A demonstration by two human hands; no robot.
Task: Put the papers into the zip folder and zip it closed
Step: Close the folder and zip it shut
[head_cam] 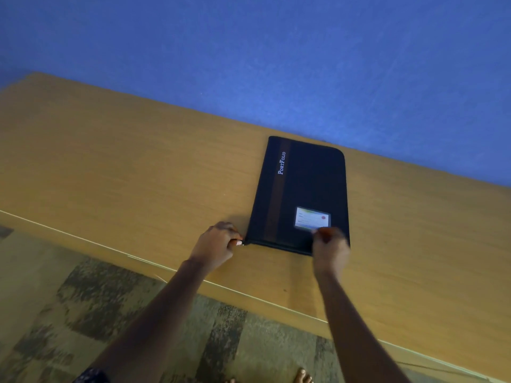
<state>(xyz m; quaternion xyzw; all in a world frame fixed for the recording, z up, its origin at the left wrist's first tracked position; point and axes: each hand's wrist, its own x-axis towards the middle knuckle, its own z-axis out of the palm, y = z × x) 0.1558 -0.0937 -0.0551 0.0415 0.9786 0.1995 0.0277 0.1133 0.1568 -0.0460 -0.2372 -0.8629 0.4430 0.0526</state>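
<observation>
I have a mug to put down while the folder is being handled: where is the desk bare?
The wooden desk is bare along its whole stretch left of the black portfolio folder, and again right of it toward the blue wall. It is crowded only at the folder's near edge, where the left hand and right hand work.

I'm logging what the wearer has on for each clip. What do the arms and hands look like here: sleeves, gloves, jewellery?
Both forearms are bare, with no sleeves in view. The left hand and right hand wear no gloves; no watch, bracelet or rings are visible. The right hand is motion-blurred.
</observation>
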